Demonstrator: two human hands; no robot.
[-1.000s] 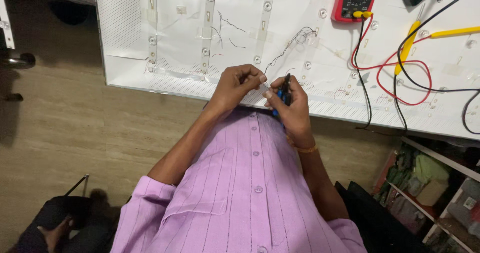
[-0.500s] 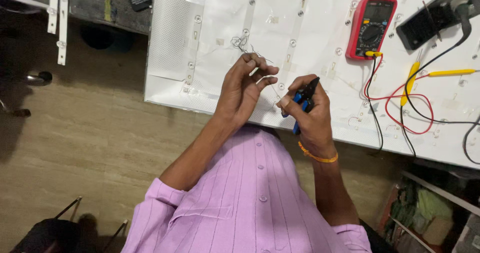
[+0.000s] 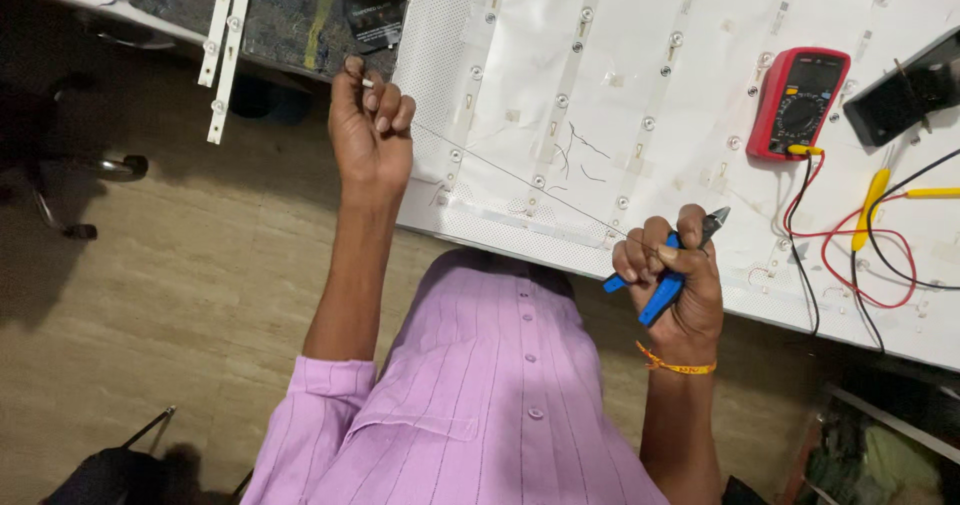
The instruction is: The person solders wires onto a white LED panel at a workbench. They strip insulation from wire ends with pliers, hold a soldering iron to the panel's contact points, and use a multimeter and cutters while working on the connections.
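Two bare hands are in view, well apart, with a thin wire (image 3: 520,180) drawn taut between them. The left hand (image 3: 372,130) is raised over the edge of the white panel (image 3: 640,55), fingers curled closed, pinching the wire's upper end between thumb and fingertips. A small pale tip shows at the pinch point. The right hand (image 3: 672,275) sits lower, at the near edge of the panel, closed in a fist around the blue-handled cutters (image 3: 665,265). The cutter nose projects above the knuckles toward the upper right; whether the blades are closed cannot be told. The wire's lower end meets this hand at the fingers, but the exact grip on it is hidden. An orange band (image 3: 678,365) circles the right wrist.

The wire runs diagonally from upper left to lower right, above the panel surface, crossing rows of small round fittings.

On the panel, to the right, lies a red multimeter (image 3: 797,102), face up. Red and black test leads (image 3: 840,255) trail from it in loops across the surface, and a yellow probe (image 3: 872,205) lies beside them. A black device (image 3: 900,100) rests at the far right edge. Short wire offcuts (image 3: 585,155) lie loose on the panel near its middle.

Two white strips (image 3: 228,40) hang off the dark bench at upper left. The person wears a lilac button shirt (image 3: 480,405). Wood-pattern floor (image 3: 180,295) shows below.
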